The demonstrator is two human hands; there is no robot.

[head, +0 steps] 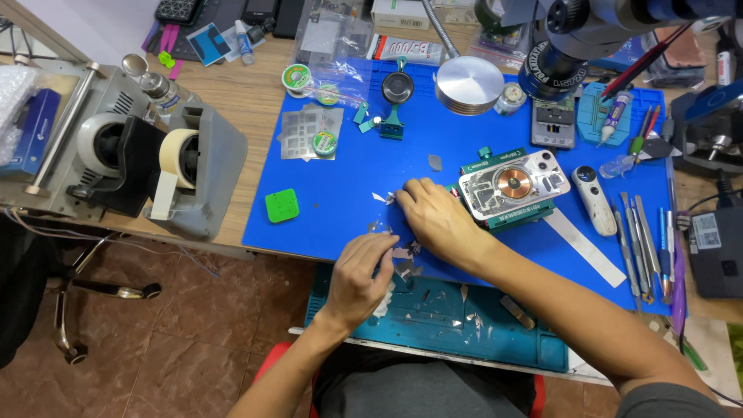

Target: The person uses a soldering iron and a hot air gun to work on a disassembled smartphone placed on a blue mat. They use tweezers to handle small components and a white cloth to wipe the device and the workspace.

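Head view: left hand [360,275], right hand [433,220] flat on blue mat [325,209], pressing foil scraps [404,263]; grip unclear.

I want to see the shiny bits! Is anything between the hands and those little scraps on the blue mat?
Nothing visible. The left hand and right hand rest right on the foil scraps at the blue mat edge.
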